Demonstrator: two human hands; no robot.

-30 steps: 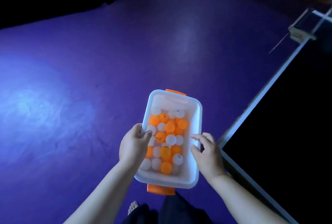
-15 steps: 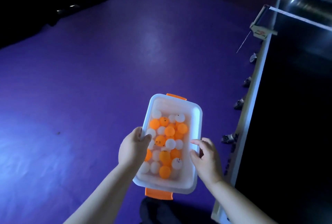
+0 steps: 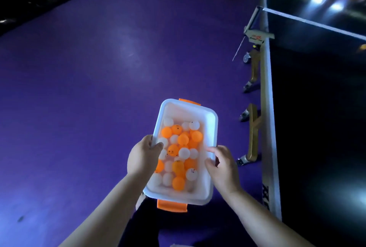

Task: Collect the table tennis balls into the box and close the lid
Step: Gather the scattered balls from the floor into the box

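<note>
A white plastic box (image 3: pixel 210 120) with orange clip handles at both short ends is held in the air in front of me, lid off. Inside lie several orange and white table tennis balls (image 3: pixel 179 153), piled toward the near end. My left hand (image 3: pixel 143 155) grips the box's left long rim, thumb over the edge. My right hand (image 3: pixel 222 165) holds the right long rim, fingers curled on it. No lid is in view.
A dark table tennis table (image 3: pixel 316 108) with a white edge line fills the right side, its net post (image 3: pixel 257 36) and wheeled gold legs (image 3: pixel 252 142) close to the box. Purple floor (image 3: pixel 89 88) spreads left and ahead. Dark barriers line the far left.
My view has swung right: the table now shows more of its side, legs and net. Both hands keep the same hold on the box, and the balls have barely shifted.
</note>
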